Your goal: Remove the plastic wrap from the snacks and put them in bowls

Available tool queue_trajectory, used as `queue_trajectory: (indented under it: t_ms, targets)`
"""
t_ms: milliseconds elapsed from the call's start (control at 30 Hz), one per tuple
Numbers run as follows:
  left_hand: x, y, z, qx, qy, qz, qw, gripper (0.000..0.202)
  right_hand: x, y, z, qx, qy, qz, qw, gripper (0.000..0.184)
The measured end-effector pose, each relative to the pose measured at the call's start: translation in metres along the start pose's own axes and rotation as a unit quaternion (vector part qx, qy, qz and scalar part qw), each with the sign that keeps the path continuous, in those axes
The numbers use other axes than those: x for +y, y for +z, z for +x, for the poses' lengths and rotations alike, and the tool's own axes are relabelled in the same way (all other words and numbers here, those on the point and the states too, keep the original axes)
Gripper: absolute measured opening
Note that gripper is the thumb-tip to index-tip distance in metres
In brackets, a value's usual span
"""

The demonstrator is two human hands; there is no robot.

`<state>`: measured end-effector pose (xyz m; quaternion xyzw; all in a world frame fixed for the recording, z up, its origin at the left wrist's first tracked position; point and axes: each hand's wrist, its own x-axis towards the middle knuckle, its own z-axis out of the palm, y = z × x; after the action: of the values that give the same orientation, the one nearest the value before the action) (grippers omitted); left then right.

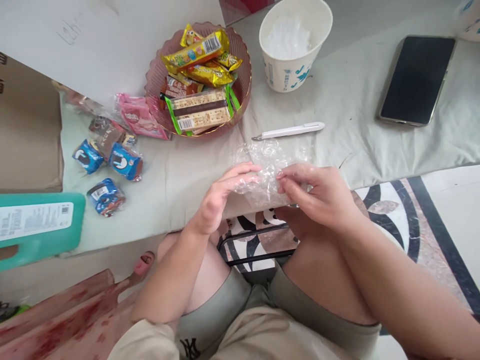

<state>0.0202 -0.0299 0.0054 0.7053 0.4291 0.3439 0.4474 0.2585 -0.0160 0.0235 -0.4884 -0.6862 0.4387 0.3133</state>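
Observation:
A crumpled clear plastic wrapper (268,165) lies at the near edge of a pale cloth (187,170). My left hand (221,197) has its fingers curled onto the wrapper's left side. My right hand (318,192) pinches its right side between thumb and fingers. Both hands hold the wrapper between them, over my knees.
A pink scalloped dish (242,75) of wrapped snack bars stands behind, with loose blue and pink snack packets (123,160) to its left. A white pen-like tool (288,131), a white paper cup (292,45), a dark phone (416,80) and a teal box (37,225) also lie around.

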Motion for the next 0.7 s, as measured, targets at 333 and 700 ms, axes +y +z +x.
queue_trajectory:
  t_ms: [333, 700]
  targets:
    - [0.009, 0.012, 0.003, 0.154, -0.269, -0.136, 0.941, 0.021, 0.001, 0.018, 0.024, 0.045, 0.162, -0.067, 0.983, 0.029]
    - [-0.003, -0.006, 0.002, 0.190, -0.168, -0.087, 0.963, 0.049, 0.019, 0.027, 0.028, 0.130, 0.017, -0.018, 0.991, 0.036]
